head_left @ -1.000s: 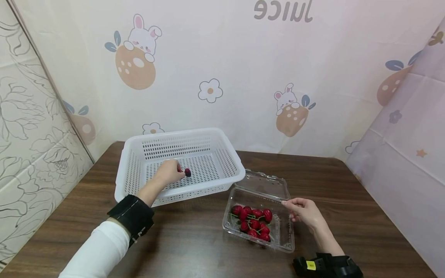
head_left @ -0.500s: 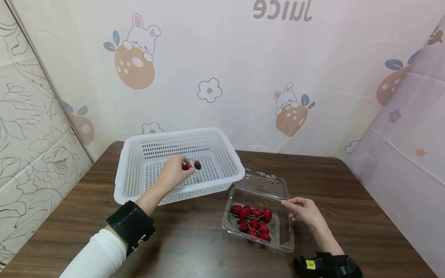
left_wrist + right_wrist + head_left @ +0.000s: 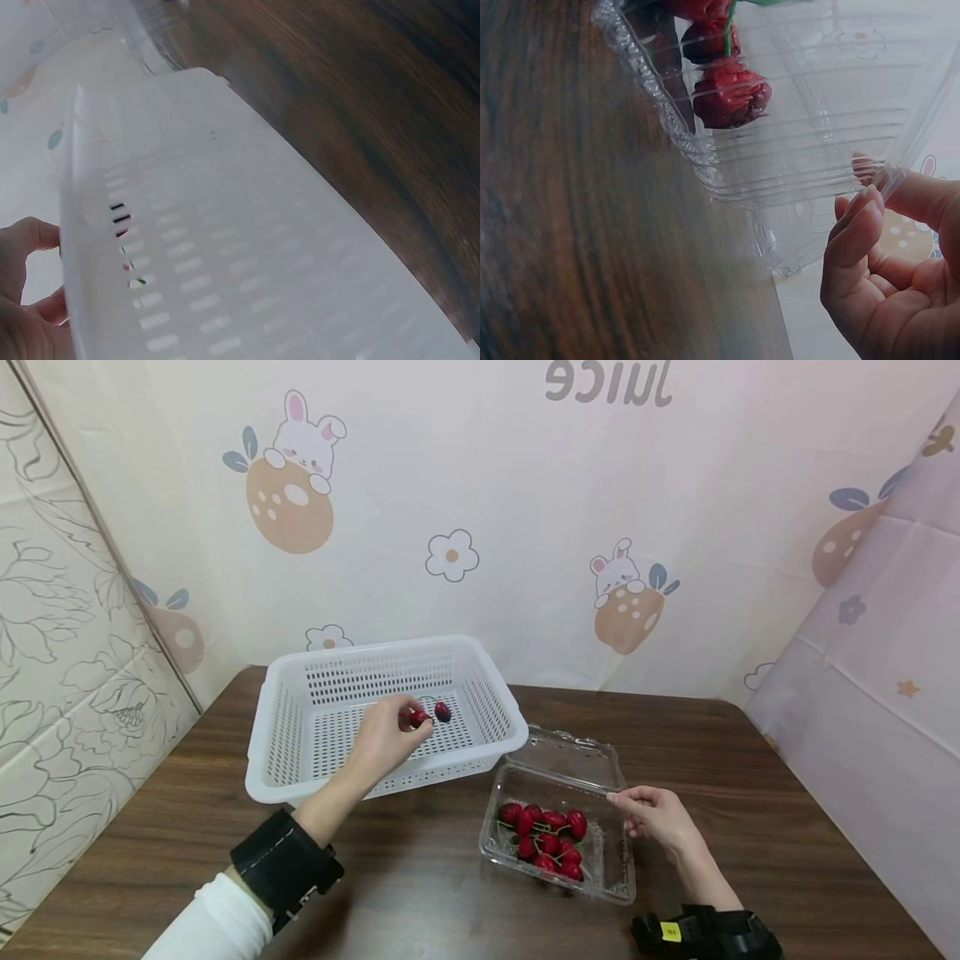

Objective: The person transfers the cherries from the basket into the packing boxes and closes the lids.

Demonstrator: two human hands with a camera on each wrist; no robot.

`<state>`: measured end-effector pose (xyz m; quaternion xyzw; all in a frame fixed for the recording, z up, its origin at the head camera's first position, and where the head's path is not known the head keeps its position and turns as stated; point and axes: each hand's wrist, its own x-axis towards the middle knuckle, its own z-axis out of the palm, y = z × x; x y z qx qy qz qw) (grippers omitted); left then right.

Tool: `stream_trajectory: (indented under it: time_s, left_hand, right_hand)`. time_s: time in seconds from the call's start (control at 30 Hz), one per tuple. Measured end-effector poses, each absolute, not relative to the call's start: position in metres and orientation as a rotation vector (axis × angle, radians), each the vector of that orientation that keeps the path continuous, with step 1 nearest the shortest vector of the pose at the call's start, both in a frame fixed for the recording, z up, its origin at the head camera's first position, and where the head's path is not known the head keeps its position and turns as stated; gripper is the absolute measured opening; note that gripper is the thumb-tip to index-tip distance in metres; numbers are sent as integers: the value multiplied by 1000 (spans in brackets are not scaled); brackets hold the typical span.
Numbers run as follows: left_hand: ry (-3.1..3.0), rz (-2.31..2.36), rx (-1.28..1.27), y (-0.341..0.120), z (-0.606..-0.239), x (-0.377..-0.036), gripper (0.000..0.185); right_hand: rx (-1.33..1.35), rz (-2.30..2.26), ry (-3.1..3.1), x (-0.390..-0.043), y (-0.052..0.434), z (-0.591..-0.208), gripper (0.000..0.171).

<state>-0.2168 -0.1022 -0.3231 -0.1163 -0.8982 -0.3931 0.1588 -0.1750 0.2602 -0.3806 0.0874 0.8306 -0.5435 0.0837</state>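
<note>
My left hand [image 3: 384, 737] is over the white perforated basket [image 3: 258, 752], pinching a red cherry [image 3: 417, 718] between thumb and fingers. A second, darker cherry [image 3: 442, 712] is just to the right of the fingertips; whether a stem joins the two cannot be made out. In the left wrist view the basket wall [image 3: 195, 225] hides most of the fingers, with red and green bits showing through its slots. My right hand [image 3: 660, 818] pinches the right rim of an open clear plastic box [image 3: 611, 868]. Several red cherries [image 3: 547, 843] with green stems lie inside that box.
The box's clear lid [image 3: 573, 760] leans back behind it, near the basket's right corner. Basket and box stand on a dark wooden table [image 3: 420, 877]. A printed curtain [image 3: 525, 610] rises behind the table's far edge.
My left hand has moved right and slightly farther away over the basket, carrying the cherry. The darker cherry has shifted the same way. My right hand and the box have stayed put.
</note>
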Motion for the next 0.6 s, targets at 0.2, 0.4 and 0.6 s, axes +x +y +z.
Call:
stream_trajectory:
  time_s: [0.2,0.4,0.6]
  left_hand:
    - [-2481,-1194,-361,-96,-320,-210,12]
    - [-2407,-1245,-389,-91,-316,-200,13]
    - [-2352,-1317,-448,-83,-314,-191,14]
  right_hand:
    - [259,-1616,2482,-175,260,-380,39]
    - [254,-1596,2504,-174,259,-380,39]
    - [247,-1585,2514,-174,260,-380,39]
